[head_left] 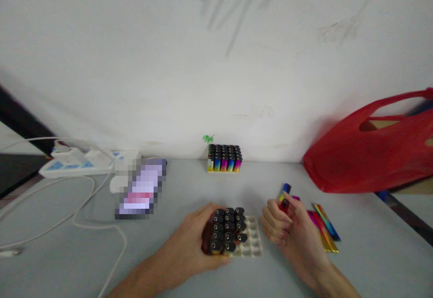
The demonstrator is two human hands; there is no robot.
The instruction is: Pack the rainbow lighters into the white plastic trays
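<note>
My left hand [199, 239] is wrapped round the left side of a white tray [253, 237] with round pockets. Several black-topped lighters [229, 226] stand upright in its left and middle columns, while bare pockets show on the right. Just right of the tray, my right hand [284, 223] is curled closed on a lighter [286, 190] with a blue and yellow body; the fingers hide part of it. A bit of magenta shows behind that hand. Beside the right wrist, several shiny multicoloured lighters [326, 232] lie on the grey table.
Against the wall stands a block of upright lighters [224, 159]. A red plastic bag [368, 153] sits at the right. On the left are a phone [144, 187] with a blurred screen, a white power strip [84, 162] and loose white cables [91, 228].
</note>
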